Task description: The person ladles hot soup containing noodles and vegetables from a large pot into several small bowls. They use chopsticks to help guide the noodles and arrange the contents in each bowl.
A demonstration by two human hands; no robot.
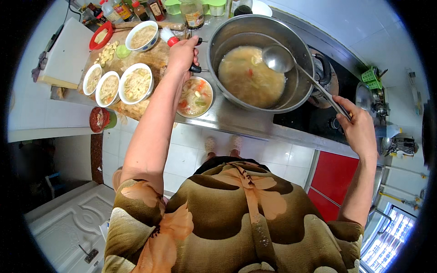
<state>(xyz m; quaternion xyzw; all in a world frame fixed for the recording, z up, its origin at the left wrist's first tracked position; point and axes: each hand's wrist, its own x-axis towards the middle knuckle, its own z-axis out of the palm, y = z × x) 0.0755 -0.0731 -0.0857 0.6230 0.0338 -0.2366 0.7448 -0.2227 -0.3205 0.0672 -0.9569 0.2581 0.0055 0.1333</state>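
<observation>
My left hand (pixel 183 58) grips the black side handle of a large steel pot (pixel 261 63). Soup with noodles and bits of vegetable lies in the pot, which looks tilted. My right hand (pixel 356 124) holds the long handle of a steel ladle (pixel 278 59), whose bowl is inside the pot over the soup. A filled bowl (pixel 194 97) stands beside the pot, below my left hand. On the wooden cutting board (pixel 158 56) are more filled bowls: a patterned one (pixel 141 36) at the back and several, one of them (pixel 136 83) larger, near the front.
Sliced garlic or ginger (pixel 107 53) and a red basket (pixel 100 36) lie at the board's left. A brush (pixel 169 37) is behind my left hand. Bottles and a jar (pixel 192 13) line the back. A lidded pot (pixel 324 80) stands on the black stove (pixel 297 121) at right.
</observation>
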